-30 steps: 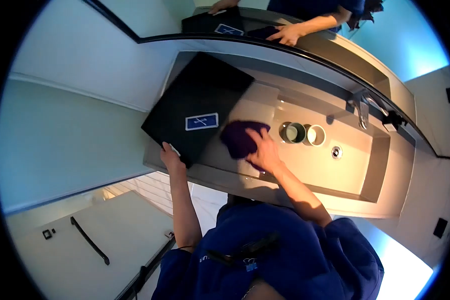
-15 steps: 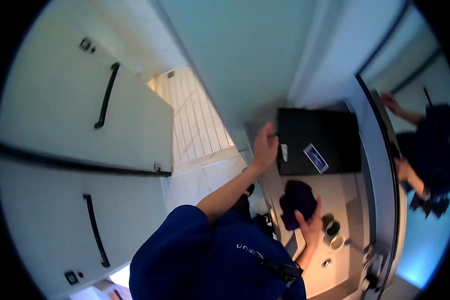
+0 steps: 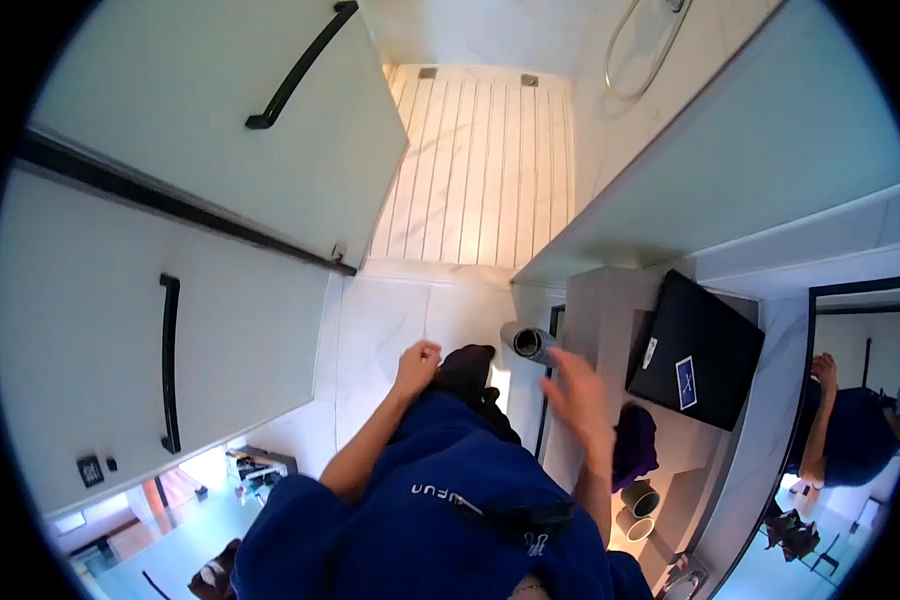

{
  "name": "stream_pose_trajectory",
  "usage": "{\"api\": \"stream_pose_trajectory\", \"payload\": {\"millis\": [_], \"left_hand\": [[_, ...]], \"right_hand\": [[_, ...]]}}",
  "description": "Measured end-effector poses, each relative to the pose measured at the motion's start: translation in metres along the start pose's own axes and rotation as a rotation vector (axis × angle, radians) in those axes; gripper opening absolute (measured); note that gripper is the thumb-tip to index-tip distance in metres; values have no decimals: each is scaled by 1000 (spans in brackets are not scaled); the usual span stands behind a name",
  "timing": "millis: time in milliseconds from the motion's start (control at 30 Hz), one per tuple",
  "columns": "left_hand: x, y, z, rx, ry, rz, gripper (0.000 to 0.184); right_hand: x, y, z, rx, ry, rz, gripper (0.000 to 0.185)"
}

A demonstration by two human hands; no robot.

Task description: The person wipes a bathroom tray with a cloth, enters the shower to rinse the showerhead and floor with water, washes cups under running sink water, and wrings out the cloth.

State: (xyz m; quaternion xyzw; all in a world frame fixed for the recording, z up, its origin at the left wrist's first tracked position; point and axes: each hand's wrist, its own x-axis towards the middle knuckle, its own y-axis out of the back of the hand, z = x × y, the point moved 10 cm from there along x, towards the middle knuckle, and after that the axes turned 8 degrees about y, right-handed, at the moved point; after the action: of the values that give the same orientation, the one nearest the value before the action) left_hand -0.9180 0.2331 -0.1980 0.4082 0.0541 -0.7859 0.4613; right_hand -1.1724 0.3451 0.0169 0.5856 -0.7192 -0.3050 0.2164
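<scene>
My left hand is over the floor beside my dark trousers, its fingers curled in with nothing visible in them. On the other side, my right hand has its thumb and fingers apart and holds nothing. Its fingertips are next to a grey cylindrical container with a dark opening; whether they touch is unclear. On the counter lies a flat black case bearing a blue-and-white card. A purple cloth lies below the case, close to my right forearm.
Near the basin stand a dark cup and a pale cup, with the faucet beyond. Cabinet doors with black handles are on the left. Ahead is a slatted floor; a mirror is at the right.
The view has turned from the basin toward the floor. My right hand has left the purple cloth and is by the grey container. My left hand has moved away from the black case.
</scene>
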Motion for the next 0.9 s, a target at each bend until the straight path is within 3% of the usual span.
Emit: {"api": "stream_pose_trajectory", "payload": {"millis": [133,267,367,433,533,567,633,700,733,800,833,900], "left_hand": [[36,13,19,-52,7,-45,18],[97,76,151,125,-509,264,11],[141,154,280,296,-761,493,20],[163,212,362,416,-881,767,24],[191,290,455,578,-885,1105,35],[202,306,485,680,-874,1250,40],[256,330,515,595,-720,1107,48],[321,329,533,924,-571,1031,51],[330,332,549,900,-603,1047,51],[357,340,564,959,-453,887,53],[356,349,580,952,-467,899,53],[370,357,598,619,-505,552,47]], "right_hand": [[50,-72,-37,133,160,-206,44],[117,-111,-18,75,78,-389,42],[212,-104,6,53,51,-307,43],[284,-83,11,41,27,-224,42],[392,-2,-7,5,33,5,39],[418,42,-15,32,38,178,37],[456,130,-14,8,76,469,35],[484,215,-12,-28,130,680,34],[497,260,-14,-16,167,778,32],[513,348,-45,-200,230,902,31],[525,395,-42,-291,314,972,33],[540,482,-61,-548,314,1109,37]]}}
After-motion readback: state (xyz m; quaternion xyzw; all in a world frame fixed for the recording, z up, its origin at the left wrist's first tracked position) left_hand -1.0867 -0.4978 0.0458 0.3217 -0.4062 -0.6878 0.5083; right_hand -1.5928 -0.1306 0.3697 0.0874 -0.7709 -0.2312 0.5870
